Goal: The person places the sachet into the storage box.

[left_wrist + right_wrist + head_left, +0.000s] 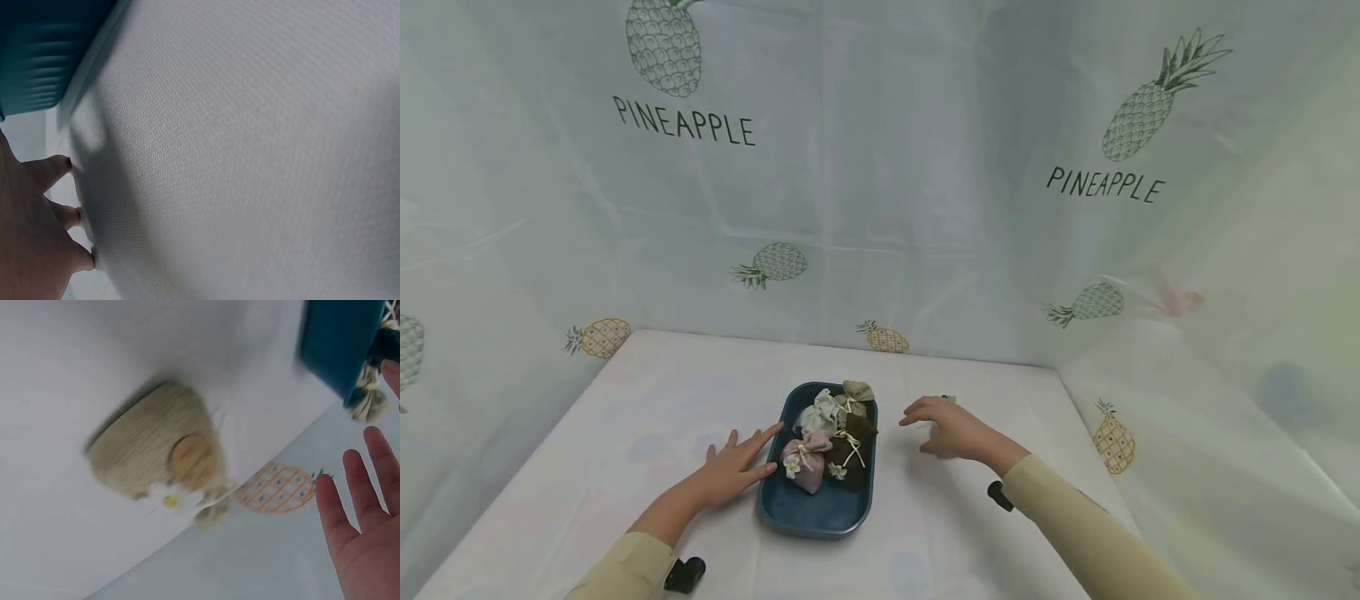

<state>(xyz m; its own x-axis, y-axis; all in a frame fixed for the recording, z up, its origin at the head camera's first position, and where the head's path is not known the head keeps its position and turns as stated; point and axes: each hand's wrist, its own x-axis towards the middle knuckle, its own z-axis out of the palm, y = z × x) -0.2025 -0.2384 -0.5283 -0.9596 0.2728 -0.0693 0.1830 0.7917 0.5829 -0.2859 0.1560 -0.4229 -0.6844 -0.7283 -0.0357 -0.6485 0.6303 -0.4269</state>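
Observation:
A blue tray (816, 510) holds several small drawstring pouches: a white one (817, 414), a tan one (857, 392), a pink one (808, 473) and a dark brown one (856, 454). My left hand (726, 475) is spread at the tray's left rim, thumb and index finger at its edge; in the left wrist view its other fingertips meet the cloth. To the tray's right, my right hand (953, 429) holds nothing, its fingers extended in the right wrist view. Near it on the table lies another tan pouch (144, 440) with a white flower and a round brown button, mostly hidden in the head view.
A pale cloth covers the table (685, 400). Behind and beside it hangs a sheet (880, 167) printed with pineapples. A black strap piece (685, 575) shows by the left wrist and another (999, 496) by the right.

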